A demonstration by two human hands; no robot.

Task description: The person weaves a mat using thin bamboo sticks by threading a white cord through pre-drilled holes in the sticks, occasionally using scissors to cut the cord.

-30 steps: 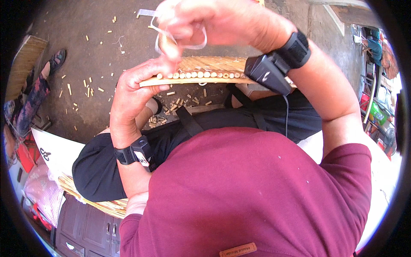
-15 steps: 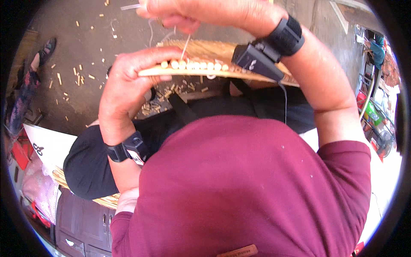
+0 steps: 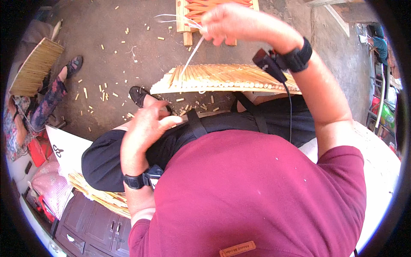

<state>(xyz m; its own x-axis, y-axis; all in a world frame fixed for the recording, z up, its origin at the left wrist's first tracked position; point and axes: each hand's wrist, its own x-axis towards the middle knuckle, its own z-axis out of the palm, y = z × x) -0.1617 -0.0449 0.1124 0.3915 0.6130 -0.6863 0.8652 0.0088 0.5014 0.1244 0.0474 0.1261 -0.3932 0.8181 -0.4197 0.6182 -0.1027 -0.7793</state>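
A panel of many pale, thin straw-like sticks [image 3: 214, 76] bound side by side lies across my knees, its row of round cut ends toward me. From its left part a thin white strip [image 3: 193, 53] runs up taut to my right hand [image 3: 218, 25], which is closed on it, above and beyond the panel. Loose ends of the strip trail out to the left of that hand. My left hand [image 3: 145, 128] is off the panel, just below its left end and over my lap. Its thumb is stretched out and it holds nothing that I can see.
Short cut stick pieces [image 3: 102, 95] litter the floor. Beyond the panel stands a wooden stool [image 3: 183, 26] with an orange seat. At the left, another person holds a similar stick panel [image 3: 36, 68]. More sticks [image 3: 100, 195] lie by my left side, near a dark cabinet [image 3: 92, 225].
My left hand has let go of the panel's left end and come down toward my lap. My right hand has moved right, drawing the strip out. The stool has come into view.
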